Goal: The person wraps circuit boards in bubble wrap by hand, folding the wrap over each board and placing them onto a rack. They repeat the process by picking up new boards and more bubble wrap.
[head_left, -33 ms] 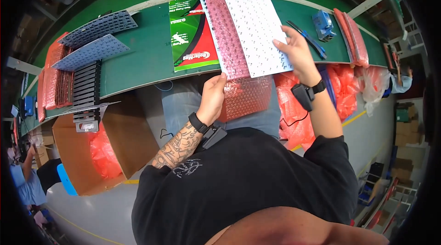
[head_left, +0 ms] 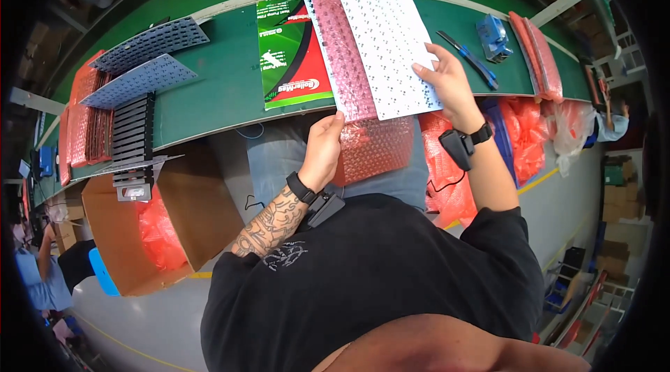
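A white panel dotted with small dark marks (head_left: 387, 44), much like a circuit board sheet, lies slanted over a pink bubble-wrap bag (head_left: 345, 51). My right hand (head_left: 447, 79) grips the panel by its right edge, thumb on the face. At the bag's lower left edge, my left hand (head_left: 325, 140) is closed in a pinch on the bubble wrap. The lower part of the bubble wrap hangs past the table's front edge above my lap. Under the bag's left side sits a green and red printed sheet (head_left: 286, 58). The panel partly hides the bag's right side.
On the green table (head_left: 216, 72), a cutter knife (head_left: 474, 65) and a blue device (head_left: 493, 38) lie to the right, near pink wrapped packs (head_left: 536, 58). At left, more dotted panels (head_left: 139, 80) rest by a black slotted rack (head_left: 132, 131). A cardboard box (head_left: 202, 211) stands below.
The white panel has slid slightly down toward me over the bubble-wrap bag, with my right hand still gripping it. My left hand is almost unmoved.
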Motion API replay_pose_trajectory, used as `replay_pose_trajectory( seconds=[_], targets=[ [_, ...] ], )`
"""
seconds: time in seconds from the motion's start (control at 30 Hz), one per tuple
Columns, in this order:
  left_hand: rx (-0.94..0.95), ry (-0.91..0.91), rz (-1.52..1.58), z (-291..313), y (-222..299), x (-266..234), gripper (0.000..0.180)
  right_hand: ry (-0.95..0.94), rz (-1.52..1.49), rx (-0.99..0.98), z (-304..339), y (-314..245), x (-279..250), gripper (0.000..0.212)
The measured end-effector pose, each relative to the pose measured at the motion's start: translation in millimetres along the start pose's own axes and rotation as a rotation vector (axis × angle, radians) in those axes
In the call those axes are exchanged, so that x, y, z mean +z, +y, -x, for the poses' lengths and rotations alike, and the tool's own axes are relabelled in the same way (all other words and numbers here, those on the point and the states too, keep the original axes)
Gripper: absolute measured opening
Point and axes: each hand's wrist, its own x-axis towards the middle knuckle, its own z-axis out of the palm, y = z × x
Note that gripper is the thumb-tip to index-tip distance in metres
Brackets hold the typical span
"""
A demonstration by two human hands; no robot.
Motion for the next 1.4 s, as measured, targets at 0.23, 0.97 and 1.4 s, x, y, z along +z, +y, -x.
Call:
replay_pose_trajectory(
  seconds=[0.23,0.97,1.4],
  targets=[
    [-0.046,0.06,-0.113,-2,3,-5,0.04,0.097,-0.02,-0.01,-49,29,-44,0.053],
    [0.389,0.514,-1.824,-282,165,-10,0.056,0.178,1.079,-0.09,-176,64,-107,0.055],
    [0.462,0.527,-1.809,-281,167,-1,0.044,0.331,1.123,-0.478,-167,49,-65,0.039]
  ],
)
